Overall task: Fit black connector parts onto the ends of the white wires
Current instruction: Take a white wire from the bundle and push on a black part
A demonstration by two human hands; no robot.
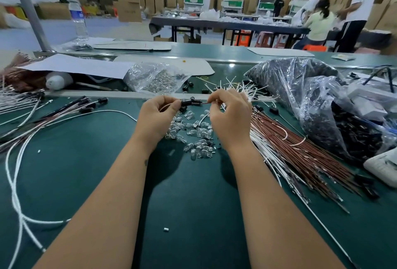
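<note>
Two hands meet at the centre of the frame above the green table (86, 172). Our left hand (158, 116) pinches the black connector (189, 103) in its grip; our right hand (231, 114) pinches a wire (205, 103) entering it — thumb and forefinger pressed together. Below lie clear bulbs (193, 133); at right, white and brown wires (290, 155) and a bag of black parts (311, 96).

A dark green matted worktop (193, 215) carries small clear glass bulbs (193, 133) mid-surface, white wires (15, 182) by its left edge, and brown wires (300, 152) toward its right edge.
</note>
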